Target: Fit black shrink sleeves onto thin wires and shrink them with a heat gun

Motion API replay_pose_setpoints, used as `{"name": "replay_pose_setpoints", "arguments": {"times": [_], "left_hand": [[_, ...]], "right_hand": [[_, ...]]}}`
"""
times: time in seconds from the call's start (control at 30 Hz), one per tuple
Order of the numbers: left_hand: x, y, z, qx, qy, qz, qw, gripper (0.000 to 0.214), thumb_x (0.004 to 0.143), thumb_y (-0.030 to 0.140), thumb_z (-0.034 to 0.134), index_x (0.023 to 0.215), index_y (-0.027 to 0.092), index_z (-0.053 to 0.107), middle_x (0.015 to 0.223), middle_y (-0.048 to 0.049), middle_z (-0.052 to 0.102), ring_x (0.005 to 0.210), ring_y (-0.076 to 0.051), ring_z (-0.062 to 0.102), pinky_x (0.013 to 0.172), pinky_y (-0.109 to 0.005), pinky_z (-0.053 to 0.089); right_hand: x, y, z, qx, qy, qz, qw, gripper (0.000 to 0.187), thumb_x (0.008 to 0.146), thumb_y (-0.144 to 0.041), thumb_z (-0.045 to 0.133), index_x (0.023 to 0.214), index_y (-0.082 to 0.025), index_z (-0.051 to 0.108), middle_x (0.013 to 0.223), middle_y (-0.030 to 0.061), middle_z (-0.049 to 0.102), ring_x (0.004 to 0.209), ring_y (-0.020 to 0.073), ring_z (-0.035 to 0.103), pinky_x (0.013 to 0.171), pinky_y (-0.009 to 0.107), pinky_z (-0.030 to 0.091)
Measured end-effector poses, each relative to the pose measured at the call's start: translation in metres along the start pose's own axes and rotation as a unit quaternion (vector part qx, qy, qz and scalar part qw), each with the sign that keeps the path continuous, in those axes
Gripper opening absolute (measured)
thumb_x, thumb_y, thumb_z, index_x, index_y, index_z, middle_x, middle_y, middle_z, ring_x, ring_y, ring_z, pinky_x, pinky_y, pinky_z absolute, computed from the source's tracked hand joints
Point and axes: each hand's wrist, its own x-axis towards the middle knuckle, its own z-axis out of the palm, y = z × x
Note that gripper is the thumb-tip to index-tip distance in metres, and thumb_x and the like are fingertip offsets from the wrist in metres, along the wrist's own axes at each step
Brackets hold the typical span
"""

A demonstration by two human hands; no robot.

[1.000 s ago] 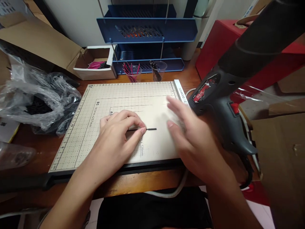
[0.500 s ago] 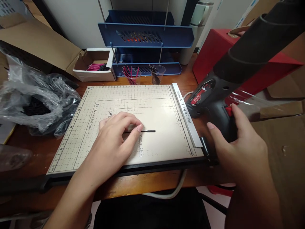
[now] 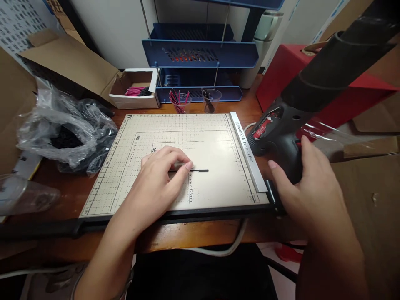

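Observation:
My left hand [image 3: 161, 177] rests on the cream board of a paper cutter [image 3: 209, 143]. Its thumb and fingertips pinch a thin black wire [image 3: 195, 170], whose thicker black end [image 3: 203, 170] points right over the board. A black heat gun [image 3: 281, 137] stands tilted beyond the cutter's right side, barrel up toward the top right. Round its handle is my right hand [image 3: 318, 187], index finger over the red trigger and thumb on the opposite side. The other right fingers are hidden.
Behind the cutter stand two clear cups, one of pink and black wires [image 3: 180, 102], one of black pieces [image 3: 211, 100]. A white box [image 3: 134, 101] and blue rack [image 3: 200, 54] are farther back. Plastic bags [image 3: 71, 133] lie left; cardboard [image 3: 371, 208] and a red box [image 3: 287, 62] stand right.
The view has shifted, so most things appear farther right and lower. My right index finger now covers the red trigger, and the hand is closer round the handle. My left hand keeps its pinch.

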Motion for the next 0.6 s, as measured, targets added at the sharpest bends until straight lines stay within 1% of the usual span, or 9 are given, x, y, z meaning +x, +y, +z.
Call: {"name": "replay_pose_setpoints", "arguments": {"times": [0.07,0.17,0.23,0.3,0.43,0.47,0.5,0.53,0.6], "left_hand": [[-0.001,0.000,-0.001,-0.005,-0.008,-0.003,1.000,0.021,0.104,0.036,0.055,0.096,0.024,0.071,0.110,-0.0032,0.072,0.106,-0.025,0.065,0.099,-0.048,0.044],[-0.001,-0.001,-0.001,-0.002,-0.007,0.002,1.000,0.021,0.105,0.035,0.054,0.099,0.023,0.070,0.111,-0.0038,0.071,0.106,-0.025,0.064,0.101,-0.049,0.043],[-0.001,-0.001,0.000,0.001,-0.001,0.008,1.000,0.021,0.106,0.034,0.052,0.100,0.023,0.069,0.111,-0.0046,0.070,0.106,-0.025,0.064,0.102,-0.049,0.043],[-0.002,-0.001,0.000,0.002,0.001,0.009,1.000,0.022,0.106,0.033,0.051,0.100,0.022,0.068,0.111,-0.0055,0.070,0.106,-0.025,0.063,0.102,-0.049,0.043],[-0.003,-0.001,0.001,0.002,0.002,0.006,1.000,0.023,0.106,0.032,0.049,0.098,0.022,0.067,0.110,-0.0062,0.071,0.108,-0.025,0.063,0.102,-0.048,0.043],[-0.003,-0.001,0.001,0.002,0.003,0.008,1.000,0.023,0.106,0.032,0.049,0.097,0.022,0.067,0.110,-0.0061,0.071,0.108,-0.025,0.064,0.103,-0.047,0.043],[-0.002,-0.001,0.002,0.001,0.005,0.009,1.000,0.023,0.106,0.032,0.049,0.096,0.022,0.067,0.110,-0.0059,0.071,0.108,-0.025,0.064,0.103,-0.047,0.043],[-0.002,-0.002,0.002,0.000,0.008,0.010,1.000,0.023,0.106,0.032,0.049,0.096,0.022,0.067,0.109,-0.0057,0.071,0.107,-0.025,0.064,0.102,-0.046,0.043],[-0.001,-0.003,0.003,0.002,0.013,0.011,1.000,0.023,0.106,0.031,0.049,0.096,0.021,0.067,0.108,-0.0055,0.071,0.106,-0.025,0.064,0.100,-0.045,0.044]], "right_hand": [[0.003,-0.015,0.003,0.109,0.104,0.009,0.989,0.073,0.095,-0.046,0.067,0.155,-0.007,0.055,0.153,0.0232,0.057,0.143,0.0411,0.056,0.121,0.062,0.045],[0.017,-0.045,0.008,0.412,0.205,0.087,0.884,0.033,0.095,-0.046,0.070,0.104,-0.015,0.075,0.102,0.0101,0.076,0.077,0.0170,0.069,0.074,0.033,0.059],[0.032,-0.060,0.011,0.599,0.083,0.139,0.784,0.037,0.094,-0.051,0.068,0.082,-0.016,0.069,0.082,0.0045,0.070,0.050,0.0083,0.049,0.045,0.023,0.040],[0.048,-0.064,0.013,0.747,-0.045,0.220,0.626,0.042,0.094,-0.059,0.064,0.095,-0.017,0.070,0.093,0.0058,0.073,0.048,0.0059,0.042,0.036,0.019,0.031],[0.070,-0.050,0.017,0.931,-0.170,0.302,0.114,0.072,0.090,-0.057,0.070,0.150,-0.021,0.052,0.122,0.0128,0.069,0.058,0.0097,0.054,0.038,0.023,0.046],[0.073,-0.045,0.018,0.933,-0.167,0.318,0.032,0.077,0.089,-0.054,0.072,0.155,-0.021,0.047,0.123,0.0134,0.068,0.059,0.0109,0.056,0.039,0.025,0.049],[0.074,-0.042,0.020,0.929,-0.157,0.334,-0.015,0.081,0.088,-0.052,0.074,0.157,-0.022,0.044,0.122,0.0133,0.067,0.059,0.0117,0.057,0.040,0.027,0.051],[0.076,-0.040,0.021,0.925,-0.146,0.348,-0.028,0.083,0.087,-0.050,0.075,0.158,-0.022,0.042,0.119,0.0125,0.066,0.058,0.0118,0.056,0.040,0.028,0.052],[0.077,-0.041,0.023,0.924,-0.123,0.362,-0.002,0.083,0.087,-0.051,0.074,0.157,-0.020,0.041,0.115,0.0111,0.066,0.053,0.0103,0.053,0.038,0.028,0.052]]}}
